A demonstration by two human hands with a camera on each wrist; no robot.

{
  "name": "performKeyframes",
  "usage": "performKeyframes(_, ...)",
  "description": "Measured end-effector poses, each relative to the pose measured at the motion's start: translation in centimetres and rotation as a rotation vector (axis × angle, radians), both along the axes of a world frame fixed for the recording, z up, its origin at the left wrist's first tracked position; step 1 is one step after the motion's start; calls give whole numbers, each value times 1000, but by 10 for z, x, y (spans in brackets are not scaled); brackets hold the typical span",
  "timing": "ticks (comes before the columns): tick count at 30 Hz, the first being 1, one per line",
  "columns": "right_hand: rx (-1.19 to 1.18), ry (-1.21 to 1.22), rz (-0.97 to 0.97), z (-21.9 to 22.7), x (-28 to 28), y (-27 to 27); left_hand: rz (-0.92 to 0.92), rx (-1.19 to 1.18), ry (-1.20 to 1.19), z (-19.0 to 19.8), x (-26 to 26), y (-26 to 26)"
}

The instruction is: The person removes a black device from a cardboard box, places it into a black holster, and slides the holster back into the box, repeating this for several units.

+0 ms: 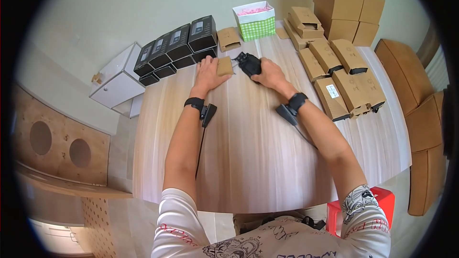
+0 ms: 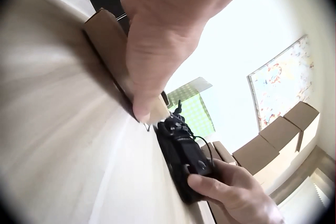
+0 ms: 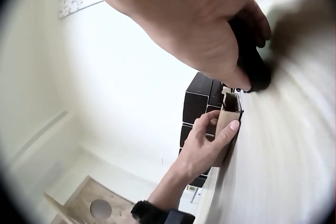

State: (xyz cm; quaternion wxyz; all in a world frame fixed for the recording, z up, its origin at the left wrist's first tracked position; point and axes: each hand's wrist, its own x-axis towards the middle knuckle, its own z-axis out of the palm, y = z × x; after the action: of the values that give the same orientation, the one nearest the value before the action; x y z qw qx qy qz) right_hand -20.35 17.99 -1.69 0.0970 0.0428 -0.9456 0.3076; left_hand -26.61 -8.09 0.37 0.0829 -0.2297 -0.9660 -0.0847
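My left hand point(image 1: 208, 75) grips a small brown cardboard box point(image 1: 224, 66) lying on the table; in the right wrist view the box point(image 3: 229, 115) shows an open end facing the black item, with the left thumb along its side. My right hand point(image 1: 271, 74) holds a black device point(image 1: 249, 64) with a thin cable, just right of the box. From the left wrist view, the right thumb and fingers clasp the near end of the device point(image 2: 184, 153), and its other end is close to the box opening. Whether box and device touch, I cannot tell.
Black boxes point(image 1: 178, 41) are stacked at the back left. A green checked container point(image 1: 256, 26) with pink filling stands at the back. Several brown boxes point(image 1: 353, 86) lie at the right, below taller stacked cartons point(image 1: 342, 5). A red stool point(image 1: 384, 200) is beside the table.
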Motion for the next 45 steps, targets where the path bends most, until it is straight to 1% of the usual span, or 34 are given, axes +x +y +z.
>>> performKeyframes(2, -117, -107, 63, 4, 26, 14, -3, 44, -30, 5, 11, 1)
performKeyframes(3, -162, -71, 124, -11, 33, 23, -8, 84, -64, 5, 18, 1)
performKeyframes(4, -163, -76, 122, -10, 49, 30, -9, 84, -70, 3, 23, -3)
performKeyframes(6, -751, -430, 291, -2, 86, 43, -20, 251, -292, 1, 30, -9)
performKeyframes(7, -791, -461, 305, 13, 110, 49, -21, 253, -296, -3, 43, -10)
performKeyframes(9, -839, -457, 332, 25, 148, 66, -159, 338, -271, -12, 78, -12)
performKeyframes(10, -889, -457, 363, 26, 167, 75, -156, 339, -273, -11, 100, -10)
performKeyframes(12, -912, -467, 399, 29, 197, 90, -312, 133, -73, -7, 143, -1)
performKeyframes(14, -925, -430, 413, 28, 220, 98, -359, 351, 20, -5, 187, 16)
performKeyframes(16, -950, -381, 389, 20, 236, 102, -311, 783, -287, -13, 217, 42)
performKeyframes(17, -936, -345, 415, 11, 237, 105, -268, 948, -626, -2, 232, 56)
performKeyframes(18, -926, -312, 437, 3, 237, 106, -443, 998, -581, -27, 227, 68)
performKeyframes(19, -855, -302, 488, 3, 236, 101, -540, 1253, -710, -25, 237, 84)
performKeyframes(20, -786, -286, 533, 5, 237, 96, -463, 1196, -806, -16, 244, 89)
performKeyframes(22, -756, -331, 550, -1, 244, 95, -426, 1228, -634, -30, 251, 101)
performKeyframes(23, -768, -331, 582, -9, 244, 100, -429, 1182, -561, -33, 252, 104)
performKeyframes(24, -783, -333, 613, -17, 243, 102, -488, 1075, -286, -46, 249, 108)
performKeyframes(25, -800, -291, 582, -20, 243, 99, -428, 1055, -356, -35, 261, 105)
performKeyframes(26, -816, -259, 545, -23, 243, 97, -412, 1069, -373, -37, 265, 109)
performKeyframes(27, -740, -226, 352, -40, 238, 100, -430, 1040, -345, -33, 269, 109)
performKeyframes(28, -727, -213, 295, -33, 243, 92, -423, 1046, -323, -29, 276, 109)
performKeyframes(30, -721, -214, 343, -33, 239, 96, -584, 1079, -5, -54, 258, 117)
performKeyframes(31, -719, -192, 351, -30, 240, 95, -557, 1084, 4, -51, 260, 110)
performKeyframes(32, -718, -165, 352, -26, 241, 94, -526, 1228, -392, -46, 260, 108)
performKeyframes(33, -693, -190, 388, -19, 240, 94, -485, 1347, -795, -42, 259, 107)
performKeyframes(34, -691, -200, 395, -20, 238, 96, -474, 1355, -793, -38, 261, 106)
performKeyframes(36, -620, -195, 430, -26, 233, 104, -448, 1252, -614, -35, 267, 106)
performKeyframes(37, -630, -182, 367, -29, 234, 104, -504, 1164, -251, -42, 265, 114)
performKeyframes(38, -628, -188, 373, -33, 234, 107, -495, 1168, -248, -51, 263, 116)
performKeyframes(40, -745, -253, 354, -44, 228, 119, -481, 982, -96, -41, 270, 113)
performKeyframes(41, -760, -271, 379, -48, 224, 126, -490, 959, -76, -37, 275, 109)
performKeyframes(42, -759, -273, 381, -46, 224, 121, -487, 961, -76, -34, 278, 105)
performKeyframes(44, -726, -308, 367, -34, 225, 113, -485, 799, -23, -28, 280, 105)
performKeyframes(45, -721, -177, 317, -40, 226, 108, -506, 732, 98, -27, 280, 104)
